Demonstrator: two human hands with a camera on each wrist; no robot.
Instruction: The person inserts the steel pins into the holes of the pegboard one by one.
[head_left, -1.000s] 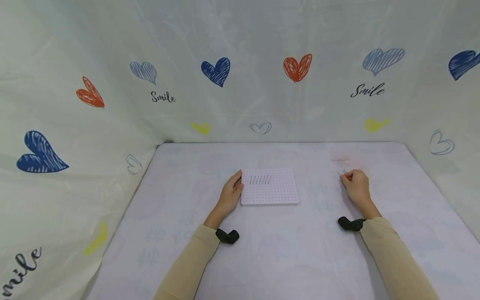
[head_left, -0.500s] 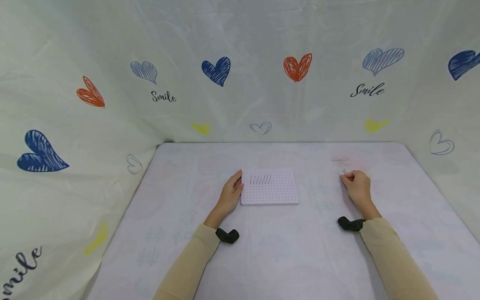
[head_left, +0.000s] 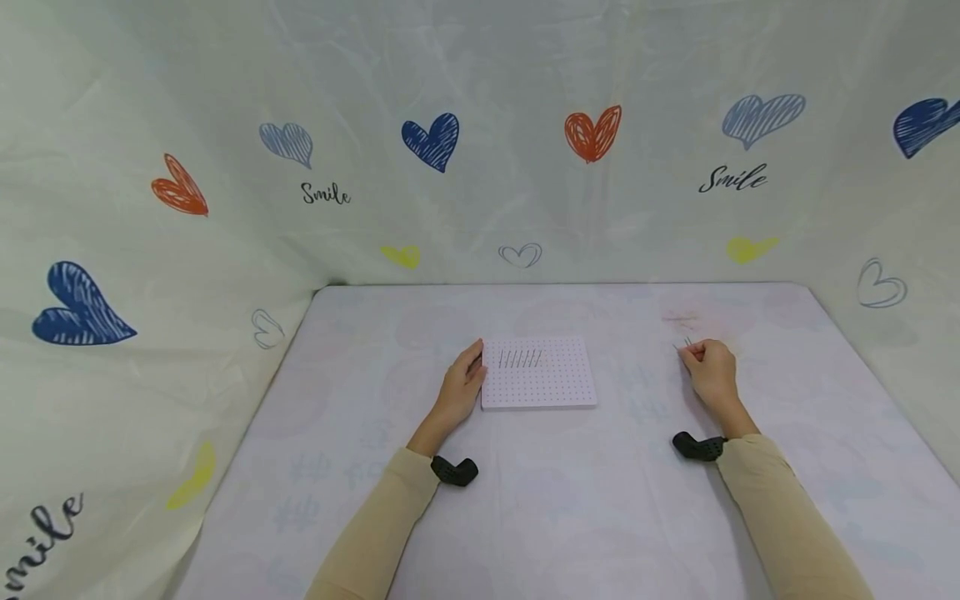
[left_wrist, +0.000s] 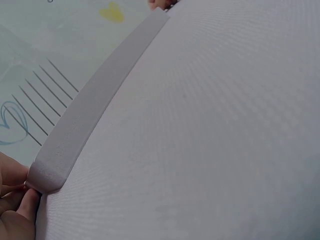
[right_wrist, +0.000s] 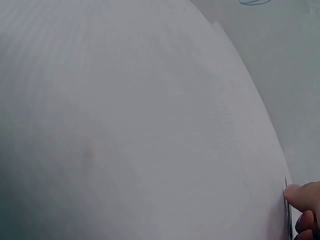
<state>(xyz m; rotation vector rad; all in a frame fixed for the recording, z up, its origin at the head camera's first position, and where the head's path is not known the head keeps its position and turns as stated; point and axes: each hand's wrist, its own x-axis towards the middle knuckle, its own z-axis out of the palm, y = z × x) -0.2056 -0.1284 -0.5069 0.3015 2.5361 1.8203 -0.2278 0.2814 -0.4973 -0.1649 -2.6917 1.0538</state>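
In the head view a white perforated board (head_left: 555,387) lies flat on the table. Several thin metal pins (head_left: 521,358) stand in a row of its holes, leaning slightly in this view. My left hand (head_left: 457,387) holds the board's left side, and its thumb and finger (left_wrist: 14,172) meet at the board's corner in the left wrist view. Off to the right, my right hand (head_left: 712,371) pinches thin dark pins (right_wrist: 288,215) between thumb and fingers. Their tips (head_left: 688,340) poke out beyond the fingertips, close over the tabletop. The curled fingers hide the rest.
The pale printed tabletop (head_left: 570,517) runs back to a white curtain (head_left: 510,67) with hearts and lettering. Faint reddish streaks (head_left: 681,318) show on the table beyond the right hand. A black wrist camera (head_left: 454,472) sits on the left wrist, another camera (head_left: 697,447) on the right.
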